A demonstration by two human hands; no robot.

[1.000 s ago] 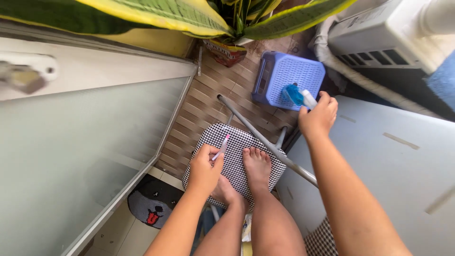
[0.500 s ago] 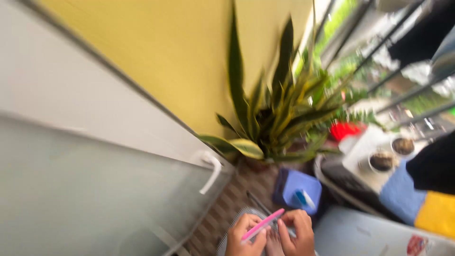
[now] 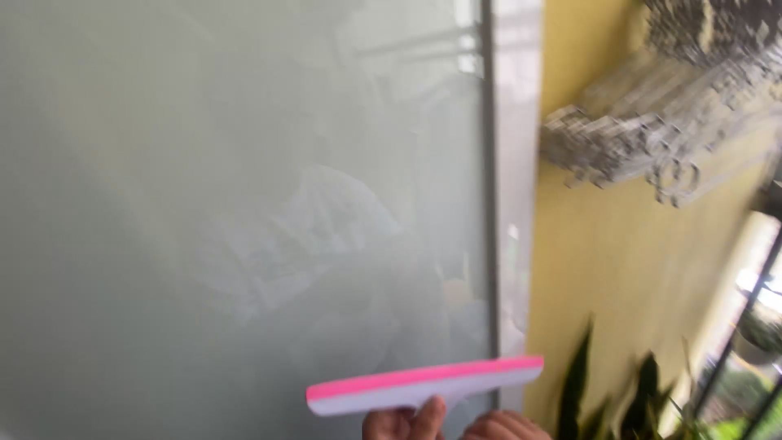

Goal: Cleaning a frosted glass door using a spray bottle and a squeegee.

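Note:
A window squeegee (image 3: 423, 385) with a white body and a pink top edge is held level in front of a large frosted glass pane (image 3: 244, 204), low in the head view. My left hand (image 3: 403, 424) grips it from below at the middle, with a finger over the white body. My right hand (image 3: 505, 425) sits just under the blade's right half. Only its knuckles show at the bottom edge, so its grip is hidden. The picture is blurred by motion.
A grey metal frame strip (image 3: 489, 195) bounds the glass on the right. Beyond it is a yellow wall (image 3: 619, 269) with a bunch of pale clothes hangers (image 3: 652, 130) hanging at the upper right. Dark green plant leaves (image 3: 619, 399) and a black railing (image 3: 753, 326) are at the lower right.
The view swung up from the floor, stool and plant to the glass pane. Both hands came together and lifted the squeegee up in front of the glass.

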